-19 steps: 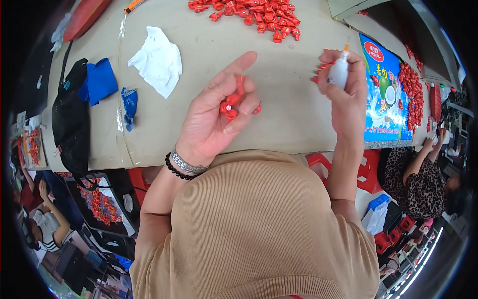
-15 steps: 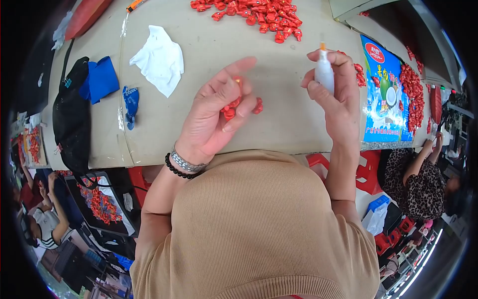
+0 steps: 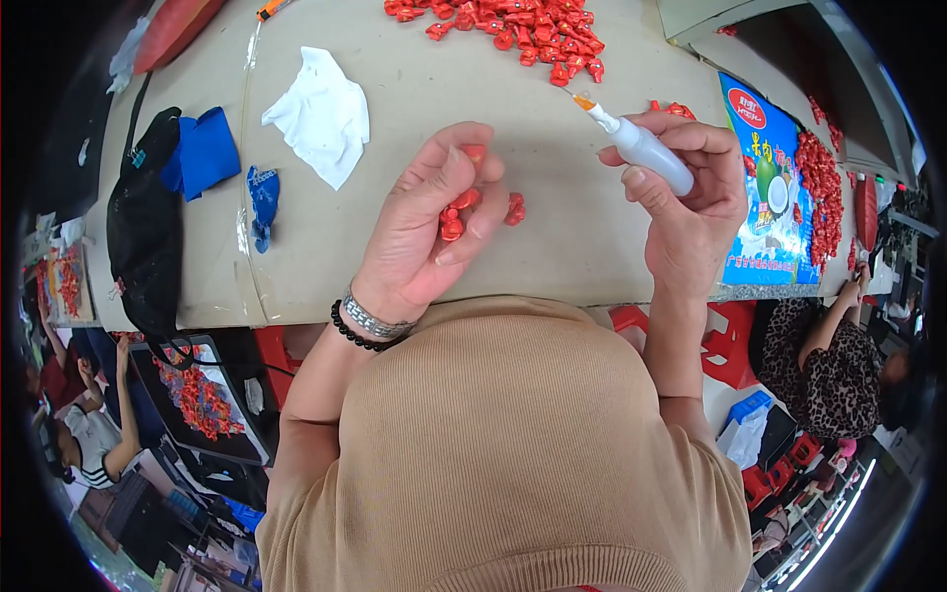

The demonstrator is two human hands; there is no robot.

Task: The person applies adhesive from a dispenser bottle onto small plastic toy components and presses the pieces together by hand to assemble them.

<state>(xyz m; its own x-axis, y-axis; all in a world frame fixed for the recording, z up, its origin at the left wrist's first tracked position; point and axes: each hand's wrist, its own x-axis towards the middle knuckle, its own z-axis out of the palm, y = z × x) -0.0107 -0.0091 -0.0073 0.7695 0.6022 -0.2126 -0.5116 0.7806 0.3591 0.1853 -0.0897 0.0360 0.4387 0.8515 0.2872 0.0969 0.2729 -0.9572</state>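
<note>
My left hand [image 3: 419,222] is closed around several small, glossy red pieces [image 3: 453,223], one of them pinched near the thumb and forefinger. Another red piece [image 3: 515,208] shows just past its curled fingers; I cannot tell whether it is held or lies on the table. In my right hand [image 3: 691,197] is a white squeeze bottle [image 3: 654,156] with an orange tip and a thin nozzle. It tilts up and to the left, toward the red pile, apart from the left hand. The pieces' exact kind is too small to make out.
A pile of red pieces [image 3: 533,30] lies at the far side of the table [image 3: 395,89]. More pieces [image 3: 817,187] cover part of a blue printed sheet [image 3: 750,237] at right. White cloth [image 3: 321,113], blue cloths [image 3: 207,153] and a black bag [image 3: 146,227] lie left.
The bottle has swung from upright to a leftward tilt as my right hand turned and shifted slightly right. My left forefinger has curled in from its stretched position.
</note>
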